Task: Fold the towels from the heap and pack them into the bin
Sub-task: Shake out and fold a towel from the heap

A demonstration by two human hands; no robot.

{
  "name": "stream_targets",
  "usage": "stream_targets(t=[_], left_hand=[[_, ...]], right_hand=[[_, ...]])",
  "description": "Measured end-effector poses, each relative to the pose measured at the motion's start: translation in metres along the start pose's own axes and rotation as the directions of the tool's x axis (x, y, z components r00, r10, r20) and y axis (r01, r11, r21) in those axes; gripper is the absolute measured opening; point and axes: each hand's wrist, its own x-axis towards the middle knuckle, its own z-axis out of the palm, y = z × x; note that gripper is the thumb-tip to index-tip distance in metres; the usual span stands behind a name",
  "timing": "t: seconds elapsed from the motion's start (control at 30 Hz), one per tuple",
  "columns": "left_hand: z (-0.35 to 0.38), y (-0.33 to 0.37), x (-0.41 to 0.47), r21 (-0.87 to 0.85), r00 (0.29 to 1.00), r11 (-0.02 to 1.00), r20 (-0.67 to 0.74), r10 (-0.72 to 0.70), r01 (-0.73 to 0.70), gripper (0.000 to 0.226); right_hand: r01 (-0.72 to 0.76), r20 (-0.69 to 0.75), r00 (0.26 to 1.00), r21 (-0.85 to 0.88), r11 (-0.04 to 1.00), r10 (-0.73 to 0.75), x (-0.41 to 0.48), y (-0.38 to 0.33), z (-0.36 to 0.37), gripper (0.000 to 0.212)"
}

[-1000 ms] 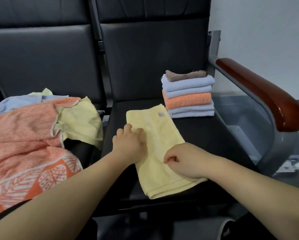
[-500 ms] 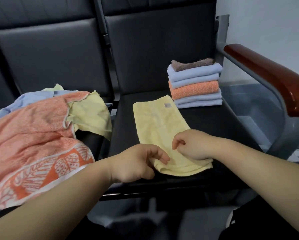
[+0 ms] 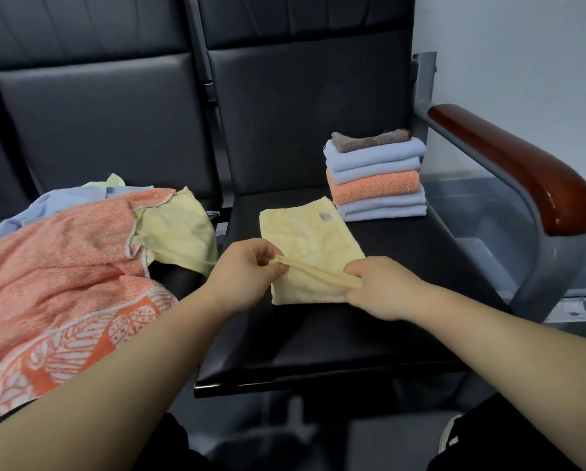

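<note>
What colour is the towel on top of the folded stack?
Brown; the top towel shows best in the head view.

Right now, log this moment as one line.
step: folding yellow towel | left hand: pinches near edge | right hand: pinches near edge | folded stack: behind towel | heap: left of towel

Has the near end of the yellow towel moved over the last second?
Yes. The left hand and right hand have lifted the near end of the yellow towel away from the front edge of the seat, toward the folded towel stack.
</note>
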Motion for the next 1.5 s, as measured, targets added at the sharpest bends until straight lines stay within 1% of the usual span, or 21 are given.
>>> stream_targets(t=[0.1,0.17,0.2,0.23,0.3,0.33,0.4,0.43,0.5,0.57,0.63,0.7,0.77,0.83,0.93,1.07,1.13,1.17,1.27,1.37,1.5], left_hand=[[-0.017,-0.006,0.009,-0.171,0.997,0.983,0.063,-0.052,0.062,0.006],[-0.028,-0.011,0.011,-0.263,0.977,0.951,0.181,-0.115,0.161,0.007],[-0.034,-0.011,0.01,-0.279,0.952,0.933,0.263,-0.155,0.229,0.008],[-0.04,-0.012,0.008,-0.281,0.914,0.911,0.356,-0.194,0.302,0.009],[-0.051,-0.013,0.005,-0.244,0.808,0.871,0.535,-0.246,0.427,0.019],[-0.056,-0.013,0.004,-0.218,0.757,0.859,0.601,-0.256,0.463,0.024],[-0.062,-0.013,0.004,-0.177,0.695,0.852,0.67,-0.263,0.492,0.029],[-0.064,-0.013,0.005,-0.166,0.69,0.853,0.672,-0.269,0.495,0.028],[-0.062,-0.014,0.01,-0.175,0.732,0.856,0.616,-0.291,0.487,0.019],[-0.057,-0.016,0.019,-0.21,0.805,0.858,0.503,-0.315,0.468,0.013],[-0.05,-0.018,0.031,-0.267,0.867,0.855,0.37,-0.334,0.444,0.014],[-0.044,-0.021,0.044,-0.298,0.908,0.864,0.238,-0.345,0.406,0.013],[-0.036,-0.026,0.057,-0.285,0.933,0.889,0.121,-0.339,0.359,0.012],[-0.027,-0.032,0.067,-0.259,0.943,0.909,0.026,-0.331,0.326,0.016],[-0.012,-0.042,0.081,-0.163,0.951,0.949,-0.103,-0.29,0.271,0.019],[0.004,-0.057,0.091,0.151,0.967,0.965,-0.167,-0.19,0.215,0.019],[0.01,-0.063,0.092,0.302,0.974,0.933,-0.172,-0.146,0.194,0.019],[0.011,-0.064,0.091,0.355,0.974,0.914,-0.177,-0.141,0.196,0.019],[0.009,-0.059,0.088,0.446,0.964,0.854,-0.134,-0.231,0.267,0.028],[0.004,-0.051,0.084,0.511,0.929,0.801,0.009,-0.369,0.313,0.035],[0.006,-0.041,0.072,0.393,0.874,0.828,0.107,-0.473,0.4,0.023]], right_hand=[[-0.016,-0.108,0.994,0.121,0.993,0.029,0.007,0.0,-0.013,0.008],[-0.028,-0.097,0.994,0.243,0.97,0.053,0.011,0.002,-0.02,0.01],[-0.055,-0.043,0.996,0.336,0.94,0.073,0.012,0.002,-0.022,0.011],[-0.108,0.05,0.994,0.434,0.895,0.096,0.014,0.003,-0.024,0.009],[-0.286,0.308,0.944,0.576,0.766,0.121,0.013,0.004,-0.028,0.008],[-0.358,0.414,0.904,0.594,0.721,0.107,0.014,0.006,-0.028,0.014],[-0.403,0.515,0.854,0.569,0.717,0.072,0.015,0.009,-0.029,0.031],[-0.405,0.527,0.848,0.566,0.718,0.063,0.016,0.008,-0.029,0.03],[-0.397,0.49,0.869,0.599,0.696,0.074,0.019,0.003,-0.031,0.009],[-0.368,0.389,0.912,0.639,0.675,0.129,0.026,0.001,-0.033,0.01],[-0.301,0.249,0.952,0.664,0.685,0.177,0.035,-0.001,-0.033,0.01],[-0.225,0.104,0.973,0.638,0.736,0.208,0.046,-0.001,-0.031,0.017],[-0.152,-0.044,0.976,0.566,0.81,0.213,0.055,-0.002,-0.029,0.017],[-0.123,-0.131,0.965,0.535,0.836,0.227,0.063,-0.001,-0.025,0.017],[-0.147,-0.181,0.947,0.49,0.859,0.265,0.08,0.005,-0.015,0.019],[-0.188,-0.224,0.929,0.4,0.897,0.295,0.096,0.013,-0.004,0.023],[-0.238,-0.213,0.928,0.289,0.927,0.305,0.099,0.017,-0.002,0.026],[-0.272,-0.179,0.934,0.212,0.939,0.311,0.1,0.018,-0.003,0.028],[-0.352,-0.001,0.936,0.01,0.936,0.352,0.095,0.014,-0.013,0.047],[-0.381,0.141,0.916,0.005,0.925,0.377,0.082,0.006,-0.022,0.051],[-0.347,0.19,0.921,0.01,0.938,0.339,0.076,0.001,-0.013,0.035]])
